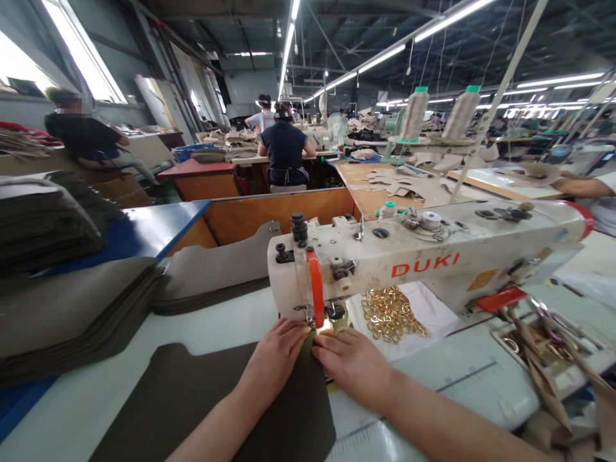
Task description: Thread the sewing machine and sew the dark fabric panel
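A dark grey-brown fabric panel (212, 391) lies flat on the machine bed, its upper right edge under the head of a white sewing machine (366, 256) marked DUKI. On the left of the needle area, my left hand (282, 350) has its fingers closed together on the panel, fingertips beside the presser foot. Just to the right, my right hand (353, 362) is closed with thumb and fingers at the panel's edge. My fingers hide the exact spot under the needle. Behind the right hand, a heap of gold-coloured metal rings (389, 311) rests on white sheeting.
Stacks of cut panels (72, 308) stand at the left, with more panels (216, 266) behind. Thread cones (414, 115) rise behind the machine. A tray with straps (553, 346) sits at the right. Co-workers (285, 151) sit farther off; another person's arm (584, 186) shows at right.
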{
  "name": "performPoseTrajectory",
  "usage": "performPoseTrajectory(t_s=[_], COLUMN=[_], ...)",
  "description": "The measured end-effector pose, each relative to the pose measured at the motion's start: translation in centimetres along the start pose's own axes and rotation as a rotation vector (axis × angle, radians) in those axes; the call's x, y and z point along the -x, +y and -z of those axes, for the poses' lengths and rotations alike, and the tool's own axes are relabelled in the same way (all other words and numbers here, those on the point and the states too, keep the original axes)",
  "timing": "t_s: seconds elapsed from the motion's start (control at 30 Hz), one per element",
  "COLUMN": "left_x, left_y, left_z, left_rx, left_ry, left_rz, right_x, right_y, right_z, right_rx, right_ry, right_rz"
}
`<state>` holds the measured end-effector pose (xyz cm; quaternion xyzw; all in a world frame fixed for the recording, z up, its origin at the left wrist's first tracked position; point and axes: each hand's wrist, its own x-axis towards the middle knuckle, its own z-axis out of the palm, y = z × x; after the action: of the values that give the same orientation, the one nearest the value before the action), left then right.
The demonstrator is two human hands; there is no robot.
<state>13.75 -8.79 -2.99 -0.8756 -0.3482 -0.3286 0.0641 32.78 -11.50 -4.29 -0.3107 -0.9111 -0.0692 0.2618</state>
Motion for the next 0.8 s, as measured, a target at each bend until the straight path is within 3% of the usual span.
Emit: performPoseTrajectory(t_s=[0.17,0.5,0.8], left_x=[0.8,1.6,1.0], left_y=[0.1,-0.1,0.2], left_z=[0.4,0.5,0.8], left_rx=[-0.052,-0.209,-0.327], left_ry=[-0.043,-0.178,-0.15], left_rz=[-0.001,-0.131,-0.245], right_x=[0.0,0.0,-0.2], right_y=[-0.2,0.0,0.0], right_z=[0.6,0.6,0.2], right_rx=[-0.046,-0.031,-0.029], right_ry=[-0.023,-0.099,-0.138], right_rz=[0.032,0.042,0.037])
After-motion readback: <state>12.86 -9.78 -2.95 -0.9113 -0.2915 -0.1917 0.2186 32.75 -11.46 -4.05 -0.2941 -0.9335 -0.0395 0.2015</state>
